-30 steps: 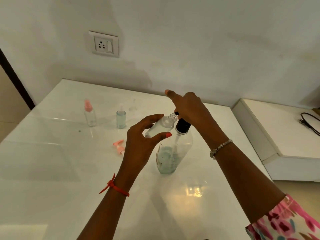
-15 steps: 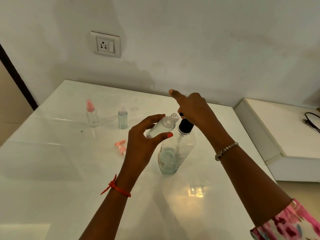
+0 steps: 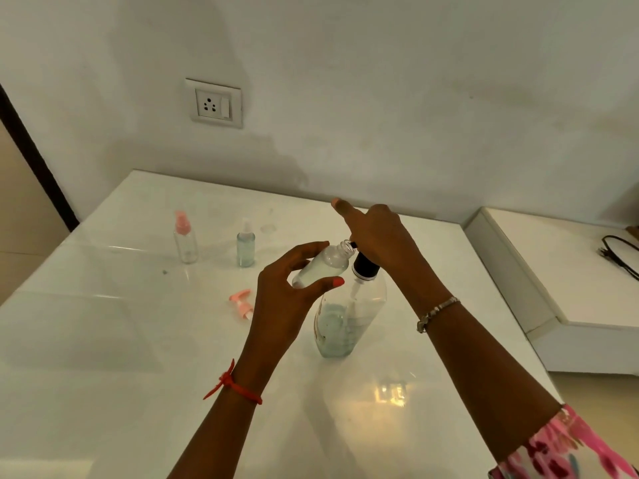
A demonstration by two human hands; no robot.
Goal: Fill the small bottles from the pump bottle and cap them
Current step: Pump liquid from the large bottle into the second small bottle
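Note:
A clear pump bottle (image 3: pixel 349 316) with a black collar stands mid-table, pale liquid in its lower part. My right hand (image 3: pixel 377 236) rests on top of its pump head, forefinger stretched out. My left hand (image 3: pixel 287 299) holds a small uncapped clear bottle (image 3: pixel 325 266) tilted, its open neck right at the black nozzle. A loose pink spray cap (image 3: pixel 241 303) lies on the table left of my left hand. Farther back stand a small clear bottle with a pink cap (image 3: pixel 185 238) and a small bottle of bluish liquid with a clear cap (image 3: pixel 246 248).
The white glossy table (image 3: pixel 103 340) meets the wall at the back, where a socket (image 3: pixel 213 104) is mounted. A lower white ledge (image 3: pixel 553 271) at the right carries a black cable (image 3: pixel 619 254).
Both hands and the two bottles keep the same pose; only the view has shifted slightly.

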